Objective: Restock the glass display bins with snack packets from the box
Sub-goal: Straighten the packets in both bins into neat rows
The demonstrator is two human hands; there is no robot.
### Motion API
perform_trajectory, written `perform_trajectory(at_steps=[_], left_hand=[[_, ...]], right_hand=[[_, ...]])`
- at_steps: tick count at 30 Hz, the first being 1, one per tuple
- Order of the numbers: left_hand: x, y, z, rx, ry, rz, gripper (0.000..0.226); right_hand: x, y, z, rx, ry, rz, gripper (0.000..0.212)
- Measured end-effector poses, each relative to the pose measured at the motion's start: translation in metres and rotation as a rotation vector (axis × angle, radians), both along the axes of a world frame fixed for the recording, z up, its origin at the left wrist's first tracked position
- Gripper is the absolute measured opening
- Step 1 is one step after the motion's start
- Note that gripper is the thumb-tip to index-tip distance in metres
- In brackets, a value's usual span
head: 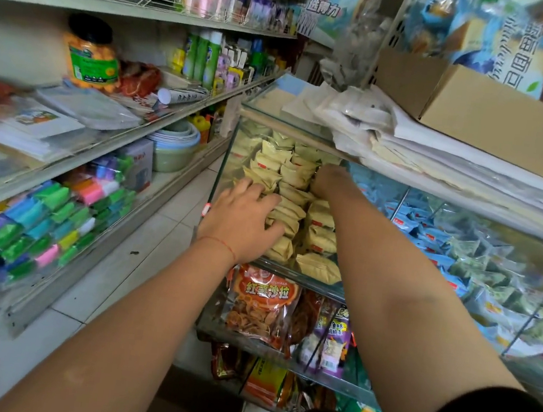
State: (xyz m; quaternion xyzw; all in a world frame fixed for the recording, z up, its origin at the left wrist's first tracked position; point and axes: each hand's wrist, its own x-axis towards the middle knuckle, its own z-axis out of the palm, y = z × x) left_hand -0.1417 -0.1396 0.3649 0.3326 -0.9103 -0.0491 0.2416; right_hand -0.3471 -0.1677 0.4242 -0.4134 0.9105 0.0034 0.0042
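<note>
A glass display bin [227, 151] at centre holds several pale yellow snack packets [322, 219]. My left hand [244, 219] lies spread on the packets near the bin's front left corner, fingers fairly straight. My right hand [330, 179] reaches deeper into the bin, its fingers hidden among the packets under the glass top. A neighbouring bin to the right holds blue and green packets [464, 252]. A cardboard box [503, 115] sits on top of the bins at upper right.
Stacked white bags and papers [377, 123] lie on the glass top. Below the bin hang orange snack bags [262, 305]. Shelves on the left carry colourful sponges [39, 227], bowls and bottles. A tiled aisle floor [154, 249] runs between.
</note>
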Motion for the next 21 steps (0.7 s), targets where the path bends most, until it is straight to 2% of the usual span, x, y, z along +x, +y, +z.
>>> perform_trajectory(at_steps=[6, 9, 13, 18, 21], left_hand=[[0.001, 0.000, -0.001, -0.002, 0.010, 0.004, 0.054], [0.000, 0.000, -0.003, 0.000, 0.017, 0.001, 0.053], [-0.001, -0.002, -0.003, 0.001, 0.031, 0.005, 0.053], [0.000, -0.001, -0.002, -0.010, 0.041, 0.003, 0.052], [0.000, 0.000, -0.001, -0.010, 0.039, 0.004, 0.052]], right_hand=[[-0.008, -0.004, -0.004, 0.047, 0.017, 0.020, 0.031], [-0.002, 0.002, 0.004, 0.108, 0.054, 0.075, 0.021], [0.004, 0.003, 0.013, 0.107, 0.006, 0.048, 0.012], [0.003, -0.003, 0.003, 0.093, 0.057, 0.054, 0.030], [0.009, 0.005, 0.012, 0.126, 0.041, 0.056, 0.026]])
